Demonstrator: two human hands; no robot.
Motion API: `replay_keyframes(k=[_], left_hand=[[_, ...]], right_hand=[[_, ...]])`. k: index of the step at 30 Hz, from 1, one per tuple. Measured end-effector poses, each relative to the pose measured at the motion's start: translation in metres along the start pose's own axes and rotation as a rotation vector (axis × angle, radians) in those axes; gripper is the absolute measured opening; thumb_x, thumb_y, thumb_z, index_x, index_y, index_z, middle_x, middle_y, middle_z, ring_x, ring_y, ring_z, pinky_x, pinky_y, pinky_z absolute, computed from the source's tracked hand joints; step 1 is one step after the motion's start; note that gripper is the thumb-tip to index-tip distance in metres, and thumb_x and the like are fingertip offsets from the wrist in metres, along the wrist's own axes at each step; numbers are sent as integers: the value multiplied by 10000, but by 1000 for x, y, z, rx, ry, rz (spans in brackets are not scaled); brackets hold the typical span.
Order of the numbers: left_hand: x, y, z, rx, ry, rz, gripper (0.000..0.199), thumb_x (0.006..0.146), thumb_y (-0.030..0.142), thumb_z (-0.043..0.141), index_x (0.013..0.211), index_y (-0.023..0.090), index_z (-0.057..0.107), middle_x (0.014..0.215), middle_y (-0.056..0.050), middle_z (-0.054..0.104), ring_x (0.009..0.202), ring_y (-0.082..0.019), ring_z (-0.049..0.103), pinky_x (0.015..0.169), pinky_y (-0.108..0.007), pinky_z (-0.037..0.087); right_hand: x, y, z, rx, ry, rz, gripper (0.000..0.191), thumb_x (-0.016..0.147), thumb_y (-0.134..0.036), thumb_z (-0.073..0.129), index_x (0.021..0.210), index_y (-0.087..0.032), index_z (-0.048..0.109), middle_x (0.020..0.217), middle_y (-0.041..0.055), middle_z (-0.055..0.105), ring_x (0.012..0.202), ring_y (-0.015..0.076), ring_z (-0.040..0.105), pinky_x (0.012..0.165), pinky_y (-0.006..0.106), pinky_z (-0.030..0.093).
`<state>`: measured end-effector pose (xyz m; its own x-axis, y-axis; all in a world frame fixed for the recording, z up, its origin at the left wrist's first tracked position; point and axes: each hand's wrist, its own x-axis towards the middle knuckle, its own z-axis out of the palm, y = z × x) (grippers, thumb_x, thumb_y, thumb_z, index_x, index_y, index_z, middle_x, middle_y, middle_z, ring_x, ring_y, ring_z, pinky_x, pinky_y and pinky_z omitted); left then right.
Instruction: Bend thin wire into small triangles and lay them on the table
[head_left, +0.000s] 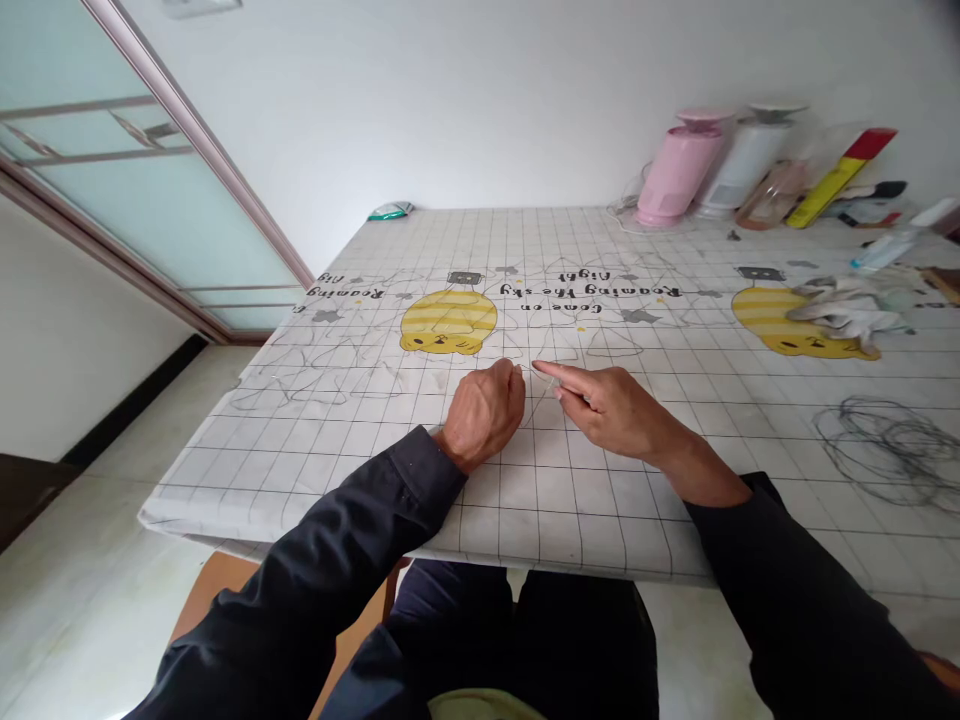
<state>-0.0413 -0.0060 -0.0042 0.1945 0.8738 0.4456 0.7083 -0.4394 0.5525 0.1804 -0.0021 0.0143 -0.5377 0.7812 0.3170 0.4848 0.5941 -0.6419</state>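
Observation:
My left hand [487, 410] is closed in a fist above the checked tablecloth, with its thumb side toward my right hand. My right hand [611, 405] has its index finger stretched toward that fist and its thumb lower down. A thin wire [553, 384] shows faintly by the right fingertips and seems to run to the left fist; most of it is hidden or too fine to follow. Beyond and left of the hands lie several bent wire pieces [322, 365], some in roughly triangular shapes. A loose coil of wire [889, 450] rests at the right.
A crumpled cloth [855, 310] lies right of the hands. Against the wall stand a pink cylinder [679, 170], a white cylinder [746, 165], a bottle [772, 195] and a yellow-red box [840, 180]. A green packet [391, 211] sits at the far left table edge.

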Motion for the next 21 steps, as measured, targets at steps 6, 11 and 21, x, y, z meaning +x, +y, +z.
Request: replay_keyframes(k=[6,11,21], left_hand=[[1,10,-4,-178,-60,-168,387,1102,275,461,716,244,476,554,-5,544,517,-161,498,585,-327,350],[2,17,-8,-536,-160,-428,398,1095,294,472,734,201,611,507,4,622,393,-117,506,500,-269,398],[10,16,-7,-825,-105,-549,366,1107,386,572,820,169,643,630,-39,717,378,-121,595,351,-214,364]], right_hand=[[1,-3,2,22,6,-3,459,1078,-226,533,1465,-150,767,574,-60,548,472,99,383,514,287,338],[1,-2,1,50,-19,58,449,1067,-251,534,1431,-186,787,595,-57,568,481,106,402,509,281,363],[3,1,-23,187,99,185,620,1066,-525,677,1590,-211,577,822,18,756,751,213,708,699,353,582]])
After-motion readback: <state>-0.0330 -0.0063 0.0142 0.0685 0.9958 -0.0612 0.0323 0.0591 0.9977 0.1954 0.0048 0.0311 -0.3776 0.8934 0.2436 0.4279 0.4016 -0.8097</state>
